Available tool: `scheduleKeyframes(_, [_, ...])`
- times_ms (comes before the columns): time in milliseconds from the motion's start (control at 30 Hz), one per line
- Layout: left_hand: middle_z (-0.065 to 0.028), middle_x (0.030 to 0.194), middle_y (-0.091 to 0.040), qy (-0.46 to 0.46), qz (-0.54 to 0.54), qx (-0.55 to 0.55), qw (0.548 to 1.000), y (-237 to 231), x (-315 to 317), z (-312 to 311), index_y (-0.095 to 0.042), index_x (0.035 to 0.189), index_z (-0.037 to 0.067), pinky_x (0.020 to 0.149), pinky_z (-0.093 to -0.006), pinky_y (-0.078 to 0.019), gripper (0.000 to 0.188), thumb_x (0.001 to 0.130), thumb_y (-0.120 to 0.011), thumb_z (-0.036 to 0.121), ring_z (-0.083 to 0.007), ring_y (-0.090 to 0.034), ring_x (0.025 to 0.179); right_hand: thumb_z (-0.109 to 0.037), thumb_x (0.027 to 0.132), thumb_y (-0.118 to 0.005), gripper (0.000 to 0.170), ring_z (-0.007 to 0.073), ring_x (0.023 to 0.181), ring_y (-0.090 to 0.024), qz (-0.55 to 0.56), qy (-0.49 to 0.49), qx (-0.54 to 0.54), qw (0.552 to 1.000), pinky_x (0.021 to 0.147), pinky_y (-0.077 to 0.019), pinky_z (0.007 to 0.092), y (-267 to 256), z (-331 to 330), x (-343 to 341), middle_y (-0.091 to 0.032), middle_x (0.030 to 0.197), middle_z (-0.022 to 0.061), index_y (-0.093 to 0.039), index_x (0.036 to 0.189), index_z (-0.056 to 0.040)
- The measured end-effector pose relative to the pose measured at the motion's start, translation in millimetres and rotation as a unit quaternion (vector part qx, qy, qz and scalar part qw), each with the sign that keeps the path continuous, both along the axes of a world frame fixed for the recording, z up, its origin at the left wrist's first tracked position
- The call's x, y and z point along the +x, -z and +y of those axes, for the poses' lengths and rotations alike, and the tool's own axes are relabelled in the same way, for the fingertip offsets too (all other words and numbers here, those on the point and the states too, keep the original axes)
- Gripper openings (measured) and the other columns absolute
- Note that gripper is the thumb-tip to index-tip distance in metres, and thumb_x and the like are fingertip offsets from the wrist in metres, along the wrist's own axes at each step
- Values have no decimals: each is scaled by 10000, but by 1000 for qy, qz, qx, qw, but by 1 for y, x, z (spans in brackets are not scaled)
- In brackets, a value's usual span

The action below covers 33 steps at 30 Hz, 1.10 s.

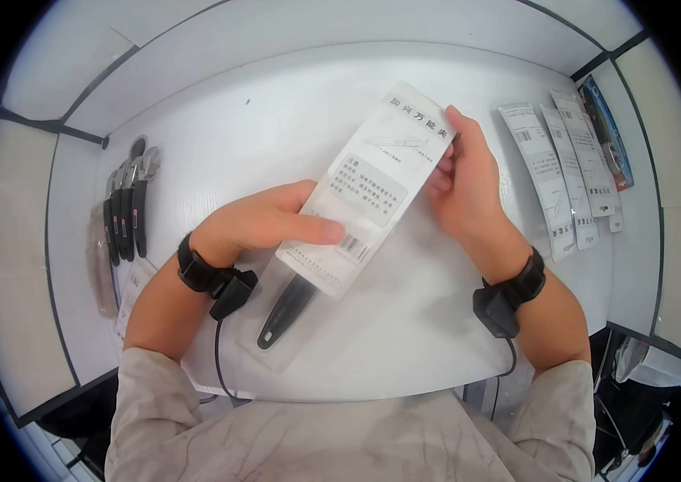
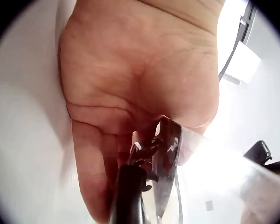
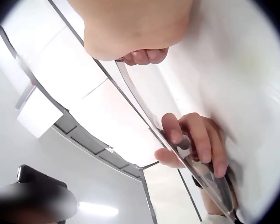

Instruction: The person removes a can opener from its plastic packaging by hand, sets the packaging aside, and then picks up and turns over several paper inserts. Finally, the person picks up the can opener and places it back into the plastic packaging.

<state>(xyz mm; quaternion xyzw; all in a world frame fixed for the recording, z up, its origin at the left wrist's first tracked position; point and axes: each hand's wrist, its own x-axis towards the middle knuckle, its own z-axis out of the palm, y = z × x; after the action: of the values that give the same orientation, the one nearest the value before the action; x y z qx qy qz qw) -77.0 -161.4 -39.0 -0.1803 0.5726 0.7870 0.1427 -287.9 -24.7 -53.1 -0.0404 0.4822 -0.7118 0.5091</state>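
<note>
A long card-backed package with printed Chinese text is held at a slant over the table. Its clear plastic sleeve shows a tool's black handle sticking out below the card. My left hand grips the lower part, thumb across the card near the barcode and fingers behind. In the right wrist view, the left fingers curl against the tool side of the package. My right hand pinches the card's upper right edge between thumb and fingers. Seen from the left wrist, dark tool parts lie under the palm.
At the left stand several black-handled tools with metal heads, beside a clear plastic package. Several similar carded packages lie overlapping at the right, with a blue-edged package behind them. Low white walls border the white table.
</note>
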Motion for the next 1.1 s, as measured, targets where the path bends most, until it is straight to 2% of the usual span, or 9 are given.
scheduleKeyframes(100, [-133,1352,-625,21,-9,-12,1000,-2,0,-2,-468,1463,-55,1024,-307,-476,727,891,-771,275,-187,-595,1208,-371,1016,-545,388,93,569,-294,-22,-6,-25,999,523,-261,262,3,1,-4,-359,661,-45,-366,736,-170])
scheduleKeyframes(300, [-151,1245,-678,35,-15,32,999,-3,-1,-2,-489,1432,-48,888,-308,-557,688,887,-769,265,-211,-683,1062,-353,1018,-554,383,91,563,-309,-45,16,-27,998,514,-273,262,2,0,-6,-357,655,-47,-370,743,-161])
scheduleKeyframes(333, [-162,1173,-698,25,-2,39,999,-1,-1,0,-502,1408,-47,791,-317,-587,663,885,-765,264,-236,-723,958,-352,1022,-549,384,94,564,-310,-43,11,-34,998,516,-276,265,3,1,-6,-353,655,-48,-368,743,-158])
scheduleKeyframes(467, [-187,1068,-712,17,3,52,999,-6,-2,4,-512,1367,-63,713,-343,-601,623,887,-750,256,-270,-743,770,-338,1022,-542,374,94,563,-308,-55,13,-51,997,518,-274,269,8,0,-11,-344,659,-48,-368,745,-157])
scheduleKeyframes(733, [-181,1059,-702,46,19,44,998,4,-1,-1,-551,1324,-64,675,-358,-613,553,889,-737,223,-268,-737,771,-336,1030,-530,367,89,564,-295,-57,41,-33,997,522,-270,271,0,-1,-10,-301,671,-55,-362,752,-166])
scheduleKeyframes(867, [-172,974,-707,37,22,47,998,-1,-2,2,-571,1288,-57,660,-349,-596,541,892,-749,267,-260,-729,757,-330,1033,-533,384,89,558,-295,-64,47,-45,996,514,-266,276,2,-2,-13,-292,668,-57,-345,737,-174])
scheduleKeyframes(1100, [-154,925,-697,37,40,53,997,1,-1,4,-583,1251,-43,631,-327,-565,514,893,-747,286,-246,-708,722,-323,1036,-540,394,88,537,-291,-63,88,-38,993,488,-265,276,1,-2,-13,-290,649,-55,-350,724,-175])
